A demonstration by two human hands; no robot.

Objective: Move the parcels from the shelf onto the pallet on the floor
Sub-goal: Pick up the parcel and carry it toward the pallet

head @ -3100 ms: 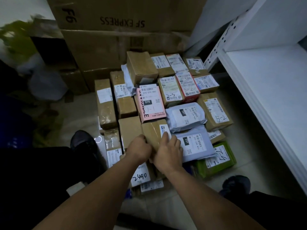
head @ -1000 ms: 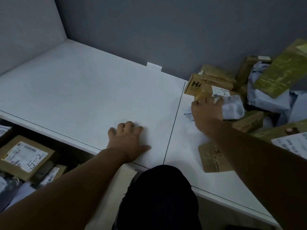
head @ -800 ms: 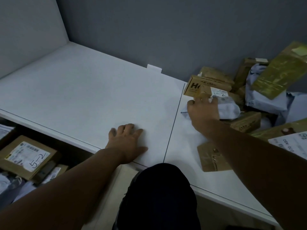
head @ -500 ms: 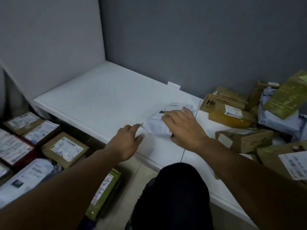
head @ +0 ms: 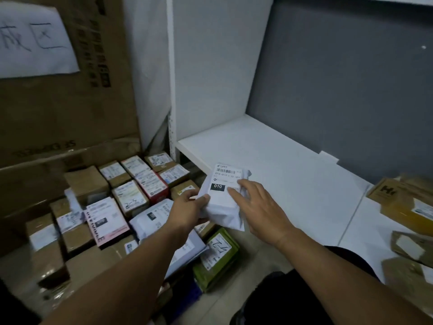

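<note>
Your left hand (head: 187,208) grips the white parcel (head: 221,202) by its left edge; your right hand (head: 260,207) lies with straight fingers on its label. The parcel hangs at the shelf (head: 293,170) front edge, above boxes (head: 105,219) packed on the floor.

One left hand (head: 187,211), one right hand (head: 260,207), one white mailer (head: 223,206), one pink box (head: 105,221).
</note>
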